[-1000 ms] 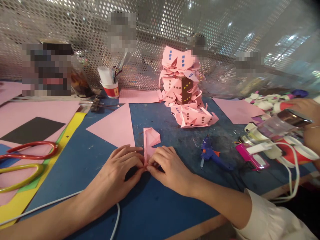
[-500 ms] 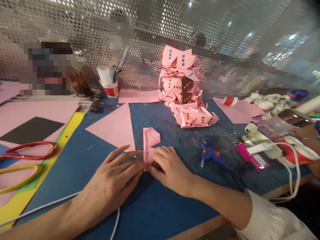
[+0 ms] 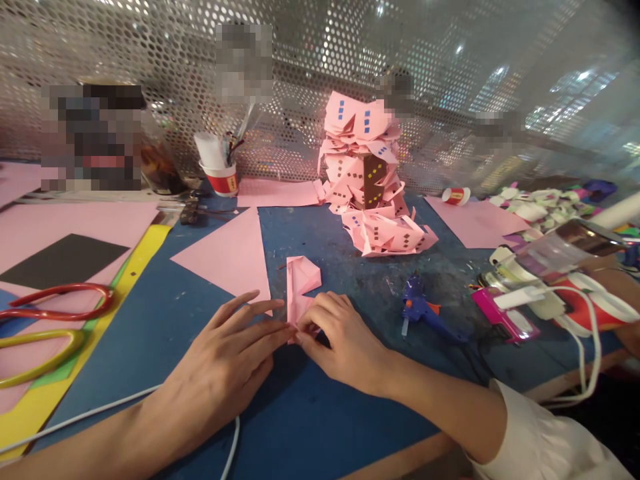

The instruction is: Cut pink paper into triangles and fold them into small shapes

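Observation:
A small piece of folded pink paper (image 3: 296, 293) lies on the blue tabletop in front of me, its top end faceted and its left edge a narrow strip. My right hand (image 3: 343, 340) pinches its lower end between thumb and fingers. My left hand (image 3: 225, 357) is stretched out with fingers apart, its fingertips touching the paper's lower left edge. Just behind the left hand lies a flat pink paper sheet (image 3: 230, 253). Beyond, a stack of folded pink paper pieces (image 3: 357, 173) with blue, brown and yellow dots stands upright. The paper's lowest part is partly hidden by my fingers.
Right of my hands lie a blue glue gun (image 3: 417, 307) and a pink device (image 3: 507, 317) with a white cable. On the left are red-handled scissors (image 3: 95, 300), yellow-handled scissors (image 3: 70, 343) and coloured sheets. A paper cup of tools (image 3: 219, 177) stands by the perforated metal screen (image 3: 290, 67).
My left fingertips have shifted slightly along the paper's lower edge and its thumb has drawn back. The small paper cup at the back right has rolled a little to the left.

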A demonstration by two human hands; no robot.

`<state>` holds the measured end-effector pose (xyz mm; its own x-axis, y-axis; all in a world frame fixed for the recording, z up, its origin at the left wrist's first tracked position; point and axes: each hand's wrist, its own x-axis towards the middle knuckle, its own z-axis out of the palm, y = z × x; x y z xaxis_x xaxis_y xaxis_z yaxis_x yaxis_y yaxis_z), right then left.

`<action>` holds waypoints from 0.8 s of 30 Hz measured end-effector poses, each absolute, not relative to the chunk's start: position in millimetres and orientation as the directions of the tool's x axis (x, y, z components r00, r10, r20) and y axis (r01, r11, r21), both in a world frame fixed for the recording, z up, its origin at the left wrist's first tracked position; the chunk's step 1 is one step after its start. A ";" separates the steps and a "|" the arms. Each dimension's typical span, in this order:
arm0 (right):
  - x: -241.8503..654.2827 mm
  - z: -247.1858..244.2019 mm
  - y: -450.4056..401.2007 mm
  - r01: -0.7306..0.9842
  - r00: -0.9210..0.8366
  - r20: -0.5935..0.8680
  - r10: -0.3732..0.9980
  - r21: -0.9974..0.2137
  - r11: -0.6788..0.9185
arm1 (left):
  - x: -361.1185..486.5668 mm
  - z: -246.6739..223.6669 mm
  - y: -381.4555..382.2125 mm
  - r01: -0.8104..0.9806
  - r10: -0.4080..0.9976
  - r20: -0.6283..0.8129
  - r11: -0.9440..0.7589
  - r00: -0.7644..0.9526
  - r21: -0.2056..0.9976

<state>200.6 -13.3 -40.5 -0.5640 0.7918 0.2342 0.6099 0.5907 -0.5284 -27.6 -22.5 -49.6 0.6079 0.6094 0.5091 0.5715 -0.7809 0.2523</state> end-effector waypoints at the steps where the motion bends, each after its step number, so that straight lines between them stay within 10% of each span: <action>1: 200.7 -40.8 -13.3 0.611 -0.561 0.237 0.793 -0.528 0.590 | -27.8 -49.4 -22.4 0.575 0.608 0.507 -0.781 0.611 0.242; 24: 200.1 -41.0 -13.5 0.619 -0.552 0.238 0.799 -0.525 0.584 | -28.3 -48.1 -24.2 0.590 0.591 0.506 -0.786 0.628 0.186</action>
<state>200.1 -13.5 -41.0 -0.5521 0.7991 0.2380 0.6192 0.5841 -0.5248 -28.3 -24.2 -48.1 0.6281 0.5915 0.5056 0.5901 -0.7856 0.1859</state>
